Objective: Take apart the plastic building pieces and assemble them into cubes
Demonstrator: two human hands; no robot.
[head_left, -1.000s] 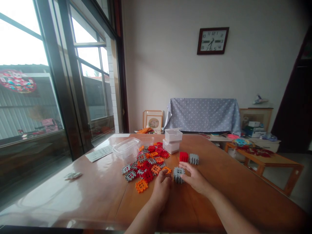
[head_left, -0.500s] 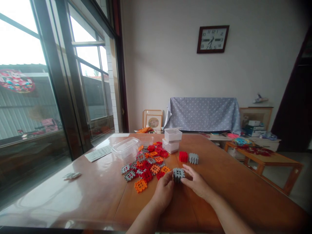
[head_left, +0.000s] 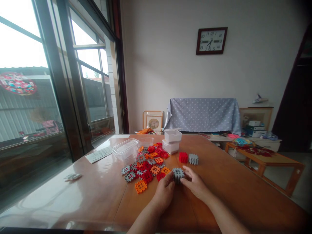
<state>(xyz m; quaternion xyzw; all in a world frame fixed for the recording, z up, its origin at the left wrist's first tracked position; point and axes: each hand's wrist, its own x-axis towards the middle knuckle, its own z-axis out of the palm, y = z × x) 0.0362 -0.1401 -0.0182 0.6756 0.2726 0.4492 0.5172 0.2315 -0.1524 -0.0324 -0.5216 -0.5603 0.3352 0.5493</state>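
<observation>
My left hand (head_left: 165, 191) is closed on the left side of a grey block of waffle-shaped interlocking pieces (head_left: 178, 174). Its notched edges and square holes face up. My right hand (head_left: 195, 183) grips the same block from the right, with thumb and fingers against its side. Just beyond the hands stand a red block of such pieces (head_left: 183, 157) and another grey block (head_left: 193, 159), side by side. To the left lies a loose heap of red, orange and grey waffle pieces (head_left: 147, 165), with a single orange piece (head_left: 140, 187) at its near edge.
Two stacked white plastic boxes (head_left: 171, 147) stand behind the heap. A clear plastic container (head_left: 125, 148), a printed sheet (head_left: 98, 154) and a small crumpled packet (head_left: 73, 177) lie on the left of the brown table (head_left: 97, 208). A low wooden table (head_left: 292, 164) is at right.
Both hands stay around the grey block, which has barely shifted. The fingers of my right hand have moved slightly. The camera view has tilted a little.
</observation>
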